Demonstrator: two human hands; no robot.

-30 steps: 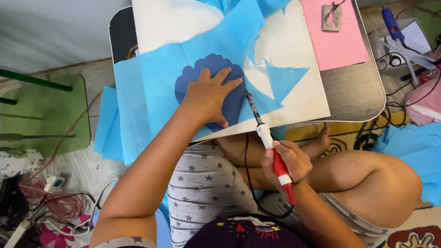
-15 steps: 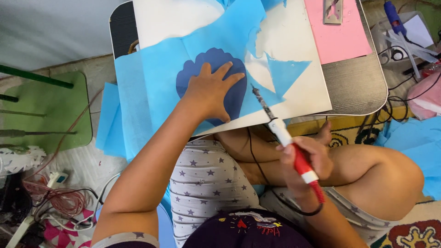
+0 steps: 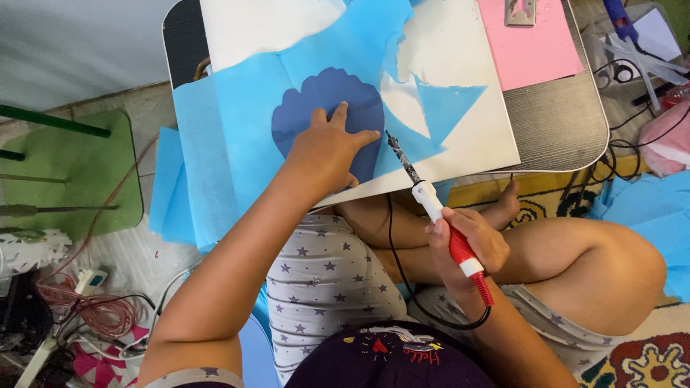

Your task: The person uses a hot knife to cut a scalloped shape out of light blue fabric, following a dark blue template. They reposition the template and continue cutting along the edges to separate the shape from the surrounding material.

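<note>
White board (image 3: 460, 93) — pink sheet (image 3: 528, 50) nearby.

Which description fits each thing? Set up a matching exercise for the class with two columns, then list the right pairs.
Things:
1. left hand
2. right hand
3. pink sheet
4. scalloped shape

Descriptions:
a. dark blue, under light blue paper
b. grips a red and white soldering tool
c. pressed flat on the paper
d. lies at the desk's far right

Pairs: 1-c, 2-b, 3-d, 4-a
</note>
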